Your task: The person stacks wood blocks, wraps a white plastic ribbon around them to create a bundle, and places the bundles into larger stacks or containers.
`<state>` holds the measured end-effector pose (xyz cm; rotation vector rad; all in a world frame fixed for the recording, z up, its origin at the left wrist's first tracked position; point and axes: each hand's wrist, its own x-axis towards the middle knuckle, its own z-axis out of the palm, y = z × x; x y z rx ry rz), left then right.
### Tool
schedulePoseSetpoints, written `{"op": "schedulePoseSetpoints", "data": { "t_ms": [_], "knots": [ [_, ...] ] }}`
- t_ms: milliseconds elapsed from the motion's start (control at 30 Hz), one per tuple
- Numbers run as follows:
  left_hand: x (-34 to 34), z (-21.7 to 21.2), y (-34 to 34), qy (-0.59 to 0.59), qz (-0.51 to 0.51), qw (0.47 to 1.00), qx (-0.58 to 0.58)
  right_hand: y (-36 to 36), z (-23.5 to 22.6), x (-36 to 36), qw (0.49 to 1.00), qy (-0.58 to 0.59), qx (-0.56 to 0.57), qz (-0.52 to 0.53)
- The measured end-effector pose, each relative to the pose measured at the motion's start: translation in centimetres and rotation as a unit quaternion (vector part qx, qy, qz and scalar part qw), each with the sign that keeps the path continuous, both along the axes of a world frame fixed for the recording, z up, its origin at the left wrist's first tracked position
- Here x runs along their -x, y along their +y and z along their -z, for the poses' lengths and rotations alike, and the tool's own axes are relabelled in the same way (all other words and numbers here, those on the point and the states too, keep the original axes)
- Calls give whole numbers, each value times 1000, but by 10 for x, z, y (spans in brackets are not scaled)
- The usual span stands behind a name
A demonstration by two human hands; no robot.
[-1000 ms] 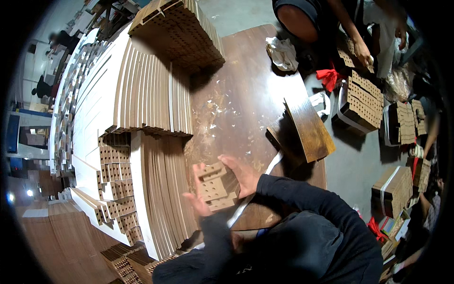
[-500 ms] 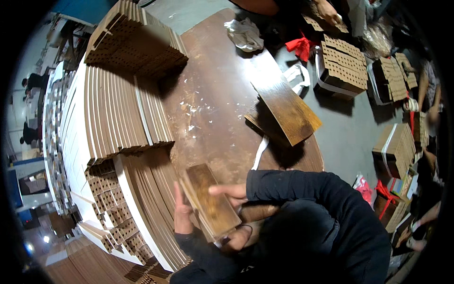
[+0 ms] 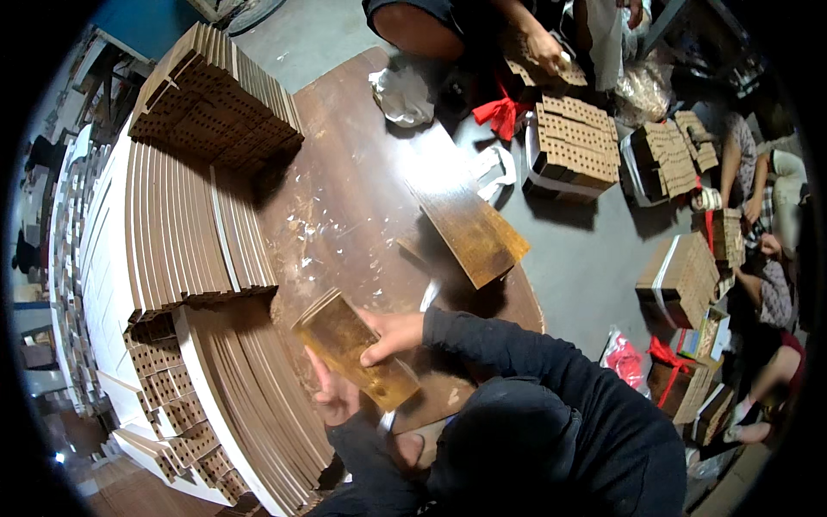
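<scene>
Both hands hold one small stack of thin brown boards (image 3: 355,349): the right hand (image 3: 389,334) is closed over its near long edge with fingers curled on the top face, and the left hand (image 3: 334,395) cups it from below with fingers spread. Half a second ago the stack lay lower and closer to the body; now it sits a little higher and tilts up to the left, over the edge of the round brown surface (image 3: 362,207). A second ago its perforated side faced up; now a smooth glossy face shows, catching a yellowish glare. The underside of the stack and most of the left palm are hidden, and how many boards it holds cannot be made out. Just left of the hands, long curved strips (image 3: 250,388) stand packed on edge, with more rows (image 3: 172,224) beyond. A loose dark plank (image 3: 469,228) lies on the surface further out. Across the floor sit bundles of perforated boards (image 3: 573,142), where another person's hand (image 3: 547,52) works, partly cut off at the top
</scene>
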<state>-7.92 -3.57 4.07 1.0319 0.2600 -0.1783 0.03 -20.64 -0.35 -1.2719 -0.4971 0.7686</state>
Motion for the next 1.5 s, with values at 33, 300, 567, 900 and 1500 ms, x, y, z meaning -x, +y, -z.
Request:
{"op": "schedulePoseSetpoints", "data": {
  "t_ms": [33, 300, 567, 900, 1500],
  "knots": [
    [-4, 9, -10, 2, 23, 1000, 20, -10, -22, -3, 988, -120, 90, 39],
    [-36, -10, -121, 60, -19, 936, 346, -90, -123, 4, 916, -293, 179, 206],
    [-69, 82, -139, 134, 75, 963, 223, -228, -15, -60, 916, -109, 299, 243],
    [-85, 114, -190, 175, -13, 984, 29, -220, 92, -61, 867, 392, -174, 254],
    [-333, 184, 4, 25, -85, 943, -321, -233, 84, -70, 934, 269, -49, 232]
  ]
}}
